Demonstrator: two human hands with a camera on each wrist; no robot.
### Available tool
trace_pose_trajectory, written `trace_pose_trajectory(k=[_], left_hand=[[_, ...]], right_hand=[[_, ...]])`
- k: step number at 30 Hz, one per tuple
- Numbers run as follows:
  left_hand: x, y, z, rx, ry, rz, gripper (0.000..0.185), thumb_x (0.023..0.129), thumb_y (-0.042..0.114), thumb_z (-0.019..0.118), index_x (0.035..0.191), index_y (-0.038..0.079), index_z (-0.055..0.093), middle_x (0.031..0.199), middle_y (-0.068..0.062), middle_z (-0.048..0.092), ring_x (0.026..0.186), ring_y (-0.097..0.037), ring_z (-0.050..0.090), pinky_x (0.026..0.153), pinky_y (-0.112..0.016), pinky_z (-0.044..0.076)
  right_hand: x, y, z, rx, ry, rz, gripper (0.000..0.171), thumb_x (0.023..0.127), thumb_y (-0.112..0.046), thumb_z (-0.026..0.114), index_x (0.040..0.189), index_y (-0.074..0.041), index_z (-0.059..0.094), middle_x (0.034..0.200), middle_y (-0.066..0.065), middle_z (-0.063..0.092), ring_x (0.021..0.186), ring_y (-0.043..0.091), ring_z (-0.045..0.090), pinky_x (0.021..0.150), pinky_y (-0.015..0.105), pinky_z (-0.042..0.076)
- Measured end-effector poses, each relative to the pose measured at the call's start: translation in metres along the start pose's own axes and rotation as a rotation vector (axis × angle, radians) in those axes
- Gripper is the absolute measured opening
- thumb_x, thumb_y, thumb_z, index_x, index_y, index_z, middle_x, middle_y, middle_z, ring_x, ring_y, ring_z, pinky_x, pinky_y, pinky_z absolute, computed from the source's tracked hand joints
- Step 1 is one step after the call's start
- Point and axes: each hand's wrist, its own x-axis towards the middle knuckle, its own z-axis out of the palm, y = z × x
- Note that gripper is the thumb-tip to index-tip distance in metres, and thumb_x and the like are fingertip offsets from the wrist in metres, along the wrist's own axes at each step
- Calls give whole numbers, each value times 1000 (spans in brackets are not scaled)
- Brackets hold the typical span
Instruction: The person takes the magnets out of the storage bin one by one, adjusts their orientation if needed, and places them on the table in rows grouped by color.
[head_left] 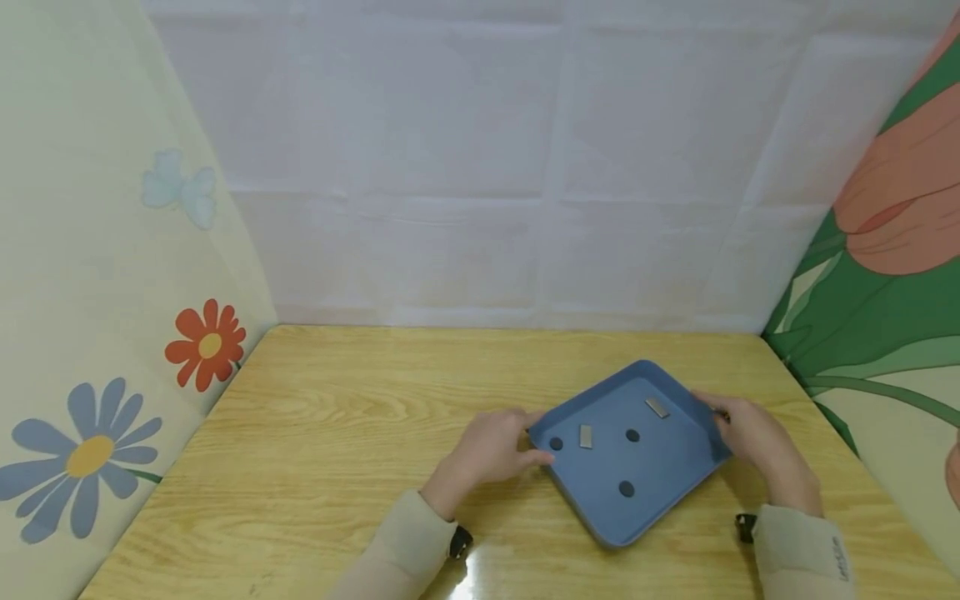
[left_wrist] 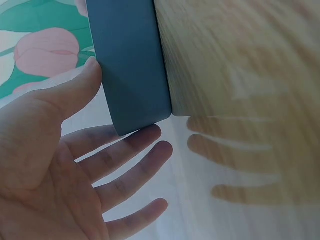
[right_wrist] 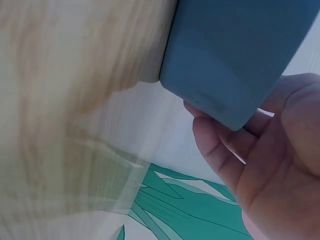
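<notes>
A shallow blue tray (head_left: 667, 467) sits on the right half of the table, turned so one corner points toward me. In it lie three dark round discs (head_left: 627, 489) and two small flat rectangular pieces (head_left: 586, 437) with a greyish face. My left hand (head_left: 489, 448) holds the tray's left corner, thumb at the rim and fingers against the outer wall (left_wrist: 132, 70). On the opposite side, my right hand (head_left: 757, 433) grips the right corner. In the right wrist view its fingers lie behind the outer wall (right_wrist: 225, 55) and are partly hidden.
The wood-grain table (head_left: 322, 433) extends left of the tray. A white cloth backdrop (head_left: 450, 167) hangs along its back edge. Flower-printed cloths stand at the left (head_left: 90, 292) and right (head_left: 892, 317) sides. A bright reflection shows near the front edge.
</notes>
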Motion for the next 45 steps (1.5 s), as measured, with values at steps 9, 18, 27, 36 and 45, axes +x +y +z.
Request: trace_pose_trajectory(k=[9, 18, 27, 36, 45], left_hand=[[3, -1, 2, -32, -1, -5, 71, 90, 50, 75, 148, 13, 56, 142, -5, 66, 109, -17, 73, 89, -30, 59], [5, 1, 2, -41, -18, -36, 68, 90, 47, 76, 146, 12, 59, 140, -5, 68, 113, -19, 72, 90, -33, 59], [12, -3, 1, -93, -56, -75, 68, 91, 43, 76, 148, 12, 57, 142, -8, 66, 92, -11, 68, 86, -30, 58], [27, -12, -2, -155, -89, -107, 69, 91, 39, 76, 151, 13, 54, 144, -7, 65, 97, -12, 67, 91, -34, 58], [42, -22, -10, -210, -140, -129, 68, 93, 34, 76, 153, 13, 50, 147, -7, 62, 114, -20, 68, 99, -39, 57]], right_hand=[[-1, 6, -1, -10, -3, 8, 52, 102, 2, 43, 153, -7, 47, 142, 43, 49, 56, 18, 44, 53, 32, 40], [-1, 7, -1, -23, -13, -2, 52, 101, 3, 47, 153, -6, 48, 142, 42, 50, 61, 19, 48, 55, 32, 40], [-4, 9, -1, 7, -25, -9, 52, 101, 4, 48, 153, -4, 47, 131, 41, 59, 60, 18, 47, 54, 30, 40], [-6, 10, -1, 29, -28, -4, 53, 102, 3, 48, 154, -4, 44, 128, 40, 59, 55, 15, 43, 52, 29, 40], [-2, 10, -5, 28, -58, 3, 54, 101, 5, 50, 154, -1, 42, 117, 36, 65, 59, 18, 48, 57, 33, 42]])
